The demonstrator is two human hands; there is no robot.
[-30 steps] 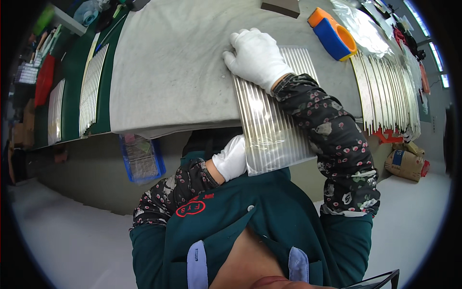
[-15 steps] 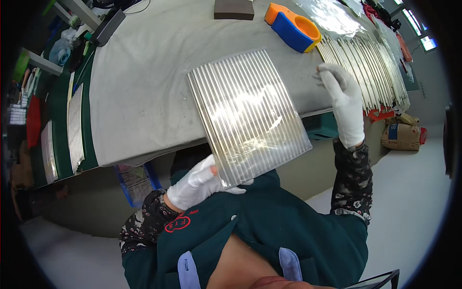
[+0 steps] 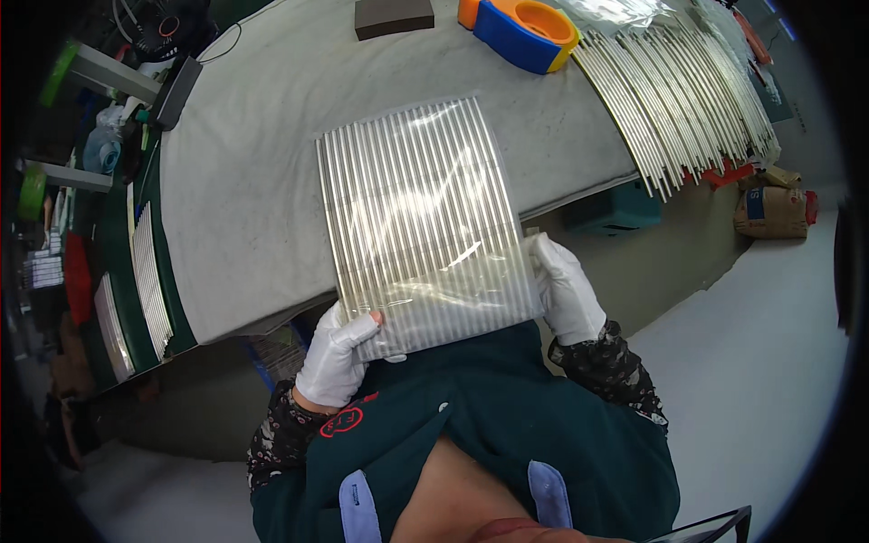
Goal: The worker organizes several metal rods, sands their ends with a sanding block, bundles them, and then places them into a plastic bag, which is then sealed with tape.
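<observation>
A clear plastic bag (image 3: 421, 195) holds a flat row of slim silvery metal tubes, lying side by side. It reaches from over the grey-covered table to close in front of my chest. My left hand (image 3: 333, 356), in a white glove with a bare thumb tip, is closed on the bag's near left corner, thumb on top. My right hand (image 3: 567, 288), also gloved, grips the bag's right edge near its lower corner; the fingers behind it are partly hidden. The bag's near part is a loose, shiny fold of film over the tubes.
On the grey table cloth (image 3: 244, 190) sit a dark block (image 3: 393, 16) and a blue and orange tape dispenser (image 3: 523, 34). A pile of loose metal tubes (image 3: 670, 100) lies at the right. More tubes (image 3: 149, 281) rest on a green surface at left. A brown sack (image 3: 770, 213) stands at far right.
My right hand has come down from beside the tube pile to the bag's right edge and taken hold of it. The bag has turned straighter and shifted a little left with my left hand.
</observation>
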